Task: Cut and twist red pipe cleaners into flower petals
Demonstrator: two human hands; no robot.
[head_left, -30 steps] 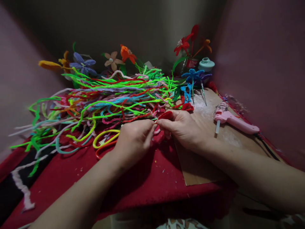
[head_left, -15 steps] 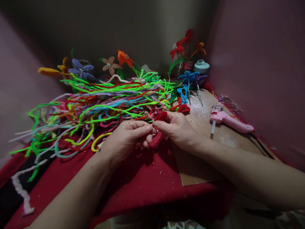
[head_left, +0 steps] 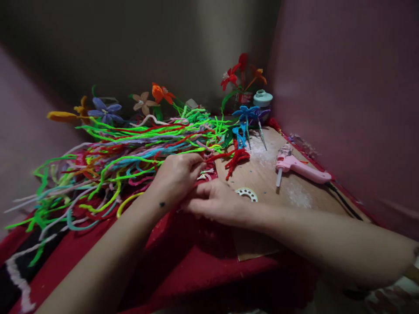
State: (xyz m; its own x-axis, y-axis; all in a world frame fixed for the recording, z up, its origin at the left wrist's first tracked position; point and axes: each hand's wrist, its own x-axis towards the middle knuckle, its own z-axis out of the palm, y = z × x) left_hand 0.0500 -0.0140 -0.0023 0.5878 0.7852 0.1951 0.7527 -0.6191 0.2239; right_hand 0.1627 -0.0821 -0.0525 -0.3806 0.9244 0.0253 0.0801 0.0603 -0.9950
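My left hand (head_left: 178, 176) is closed, back upward, in front of the pipe-cleaner pile. Red fuzzy pipe cleaner (head_left: 218, 157) shows at its fingertips and seems pinched there. My right hand (head_left: 214, 200) is just below and right of it, with curled fingers pointing left under the left hand. What those fingers hold, if anything, is hidden. Red looped pipe-cleaner pieces (head_left: 237, 160) lie on the board to the right of my left hand. Beyond my right wrist is a white ring with holes (head_left: 248, 194), partly covered.
Many coloured pipe cleaners (head_left: 144, 141) spread over the red cloth (head_left: 183, 257). A pink glue gun (head_left: 299, 168) with a cord rests on the brown board (head_left: 268, 168). Finished flowers (head_left: 105, 111) line the back, near a pale blue-capped bottle (head_left: 262, 98).
My hands have drawn closer together, the right moving left and down. The red petal held between them no longer shows clearly. The white ring is now uncovered, and the view has shifted slightly.
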